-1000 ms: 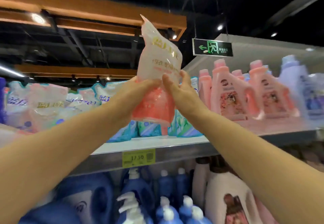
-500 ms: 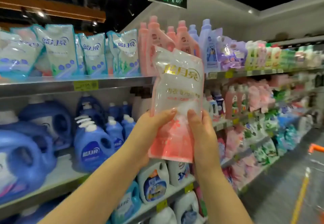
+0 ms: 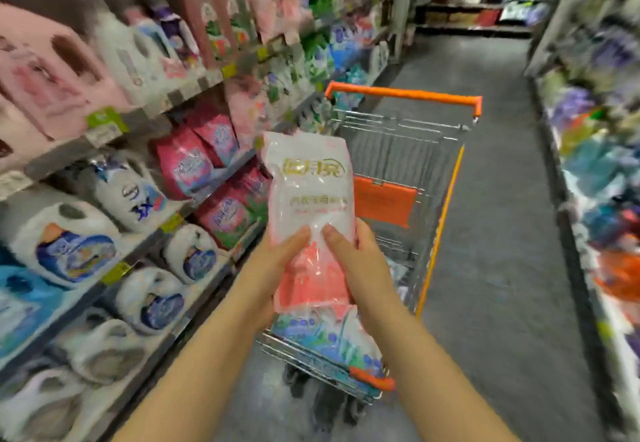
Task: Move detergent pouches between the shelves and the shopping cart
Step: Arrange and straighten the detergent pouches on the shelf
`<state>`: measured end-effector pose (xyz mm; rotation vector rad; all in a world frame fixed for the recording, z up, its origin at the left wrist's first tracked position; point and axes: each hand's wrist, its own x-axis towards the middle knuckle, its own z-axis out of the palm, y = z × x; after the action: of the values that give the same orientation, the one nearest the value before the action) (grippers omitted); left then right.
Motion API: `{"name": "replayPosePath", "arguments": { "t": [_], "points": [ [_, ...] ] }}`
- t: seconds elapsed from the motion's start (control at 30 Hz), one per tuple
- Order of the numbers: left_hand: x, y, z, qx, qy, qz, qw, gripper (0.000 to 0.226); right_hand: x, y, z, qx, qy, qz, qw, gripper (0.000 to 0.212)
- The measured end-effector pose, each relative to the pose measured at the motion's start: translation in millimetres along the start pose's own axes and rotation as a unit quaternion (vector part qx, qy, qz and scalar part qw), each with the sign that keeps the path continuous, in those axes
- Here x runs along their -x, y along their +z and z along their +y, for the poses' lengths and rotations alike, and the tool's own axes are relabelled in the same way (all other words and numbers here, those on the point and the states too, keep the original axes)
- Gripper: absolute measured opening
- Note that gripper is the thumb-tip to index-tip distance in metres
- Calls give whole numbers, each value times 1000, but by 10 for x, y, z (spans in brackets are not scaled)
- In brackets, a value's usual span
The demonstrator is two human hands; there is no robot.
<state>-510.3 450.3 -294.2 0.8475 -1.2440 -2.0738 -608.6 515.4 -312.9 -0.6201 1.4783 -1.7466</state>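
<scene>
Now, pouch (image 3: 308,199) reached the cart (image 3: 398,143)!
Left hand (image 3: 277,268) and right hand (image 3: 362,261) clasped its sides; blue pouch (image 3: 322,334) lay inside at 6 o'clock, this drop pending.

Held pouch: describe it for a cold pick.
Find the orange-handled wire shopping cart in the aisle. Before it, left hand and right hand grip an upright plastic detergent pouch. Unlike the blue-printed pouch in the cart, it is whitish above, pink below, with gold lettering.
</scene>
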Motion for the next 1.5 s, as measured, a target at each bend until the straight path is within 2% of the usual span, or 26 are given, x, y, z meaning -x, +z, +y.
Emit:
{"name": "replayPosePath", "arguments": {
  "t": [0.1,0.2,0.33,0.43,0.53,0.57,0.67,0.73,0.8,0.87,0.93,1.0,1.03,1.07,1.17,1.23,1.37,1.5],
  "points": [
    [-380,157,-425,-28,-49,-34,998,29,-150,-406,272,-9,58,65,996,21],
    [-845,201,-872,-67,-90,-47,993,26,-358,-709,623,-12,106,129,986,28],
    [-1482,80,-1499,-91,-162,-11,982,25,-844,-864,1242,9,195,187,963,37],
    [-1928,-206,-1924,-104,-220,31,969,39,-1202,-837,1721,53,257,203,943,38],
    [-2217,-592,-2394,-133,-281,90,946,68,-1432,-772,2233,95,345,193,914,49],
    [-2251,-683,-2527,-156,-296,94,938,69,-1477,-757,2441,99,369,182,906,54],
    [-2259,-879,-2755,-300,-314,97,895,60,-1470,-758,2996,104,425,147,887,53],
    [-2265,-1003,-2891,-392,-342,62,852,50,-1405,-804,3293,126,450,119,876,56],
    [-2267,-1099,-2982,-433,-379,25,817,40,-1320,-872,3571,148,485,88,858,64],
    [-2251,-1183,-3073,-425,-409,8,808,57,-1215,-976,3887,160,520,80,836,70],
    [-2241,-1175,-3131,-402,-418,-10,814,67,-1200,-988,3779,188,535,78,820,75],
    [-2220,-1089,-3127,-400,-428,-28,810,54,-1217,-945,3507,226,546,78,803,63],
    [-2208,-1073,-3133,-402,-431,-27,807,55,-1220,-944,3412,245,553,76,793,57],
    [-2194,-1050,-3133,-412,-434,-28,800,54,-1220,-950,3341,265,557,69,784,54],
    [-2186,-1000,-3021,-463,-433,-24,773,32,-1194,-998,3209,307,549,49,776,47],
    [-2190,-995,-2935,-490,-431,-22,757,39,-1155,-1006,3132,344,524,44,778,42],
    [-2062,-931,-2674,-470,-393,-3,790,54,-1048,-962,2926,357,479,45,801,42],
    [-1762,-768,-2383,-439,-329,32,836,37,-913,-861,2642,339,444,33,829,48]
  ]
}}
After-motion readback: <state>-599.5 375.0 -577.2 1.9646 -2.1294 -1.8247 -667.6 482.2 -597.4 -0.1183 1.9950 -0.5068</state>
